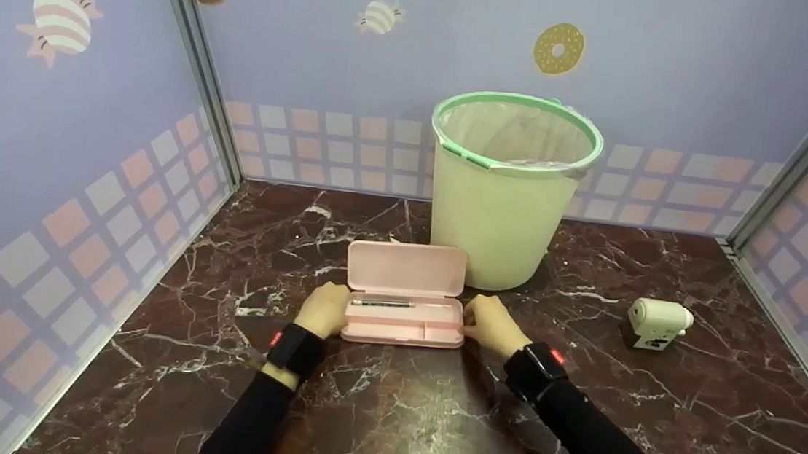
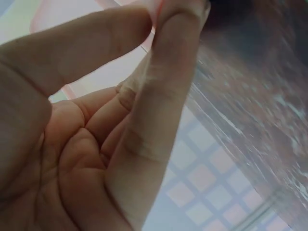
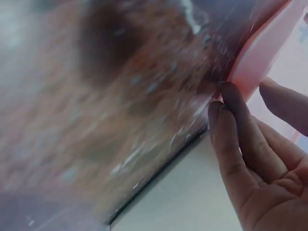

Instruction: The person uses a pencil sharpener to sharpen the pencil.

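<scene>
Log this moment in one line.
left fingers: at pencil case's left end; right fingers: at its right end; lid: open; inside: pen-like item; behind: green bin; far right: small pale device

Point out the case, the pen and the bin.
Case [image 1: 406, 268]: head view, inside of the raised lid.
Pen [image 1: 383, 303]: head view, dark part of the barrel.
Bin [image 1: 496, 217]: head view, front of the outer wall.

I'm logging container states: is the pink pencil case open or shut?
Open: the pink pencil case has its lid standing up at the back, and a pen inside shows from above.
</scene>
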`<state>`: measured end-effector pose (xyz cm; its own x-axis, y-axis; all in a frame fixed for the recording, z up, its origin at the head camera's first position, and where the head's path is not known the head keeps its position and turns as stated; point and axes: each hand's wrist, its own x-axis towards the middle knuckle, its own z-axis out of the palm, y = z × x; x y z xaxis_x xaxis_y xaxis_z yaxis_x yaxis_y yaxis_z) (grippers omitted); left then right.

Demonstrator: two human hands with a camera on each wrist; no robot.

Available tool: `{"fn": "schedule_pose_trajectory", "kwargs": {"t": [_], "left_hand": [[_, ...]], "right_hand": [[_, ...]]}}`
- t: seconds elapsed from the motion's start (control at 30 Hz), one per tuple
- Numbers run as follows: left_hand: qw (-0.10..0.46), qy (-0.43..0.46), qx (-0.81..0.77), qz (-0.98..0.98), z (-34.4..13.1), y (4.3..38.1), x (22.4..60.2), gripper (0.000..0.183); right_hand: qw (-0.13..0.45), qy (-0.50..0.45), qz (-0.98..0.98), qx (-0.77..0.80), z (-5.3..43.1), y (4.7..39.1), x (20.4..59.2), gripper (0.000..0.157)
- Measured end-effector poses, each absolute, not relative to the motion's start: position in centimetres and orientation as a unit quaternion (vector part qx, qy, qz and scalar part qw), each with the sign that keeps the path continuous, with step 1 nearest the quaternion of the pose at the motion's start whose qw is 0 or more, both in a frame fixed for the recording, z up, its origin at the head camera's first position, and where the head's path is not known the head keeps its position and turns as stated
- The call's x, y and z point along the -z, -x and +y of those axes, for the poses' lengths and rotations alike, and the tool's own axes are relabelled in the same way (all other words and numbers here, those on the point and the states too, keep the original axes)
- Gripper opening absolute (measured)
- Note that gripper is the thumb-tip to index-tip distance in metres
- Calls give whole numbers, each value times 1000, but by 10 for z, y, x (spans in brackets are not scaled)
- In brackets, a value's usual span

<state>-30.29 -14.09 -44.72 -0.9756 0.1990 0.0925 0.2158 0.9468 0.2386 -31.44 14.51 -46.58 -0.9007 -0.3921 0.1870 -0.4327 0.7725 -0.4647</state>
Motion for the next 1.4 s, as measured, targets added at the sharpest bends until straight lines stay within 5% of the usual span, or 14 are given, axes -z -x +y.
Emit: {"fn": "schedule_pose_trajectory", "kwargs": {"t": [0.47,0.97,1.27,1.4], "left_hand": [[120,151,94,-977,-109,284,454,8],[125,168,110,-972,-105,281,457,10],[50,129,71,-988,-109,287,450,22],[109,126,44,-985,-109,289,449,31]], "right_hand": [[46,-196,-961,-192,166,287,460,16],[51,-166,-962,-212,169,277,462,12],[58,-161,-963,-208,167,274,463,12],[66,-159,-964,-202,166,273,462,13]]}}
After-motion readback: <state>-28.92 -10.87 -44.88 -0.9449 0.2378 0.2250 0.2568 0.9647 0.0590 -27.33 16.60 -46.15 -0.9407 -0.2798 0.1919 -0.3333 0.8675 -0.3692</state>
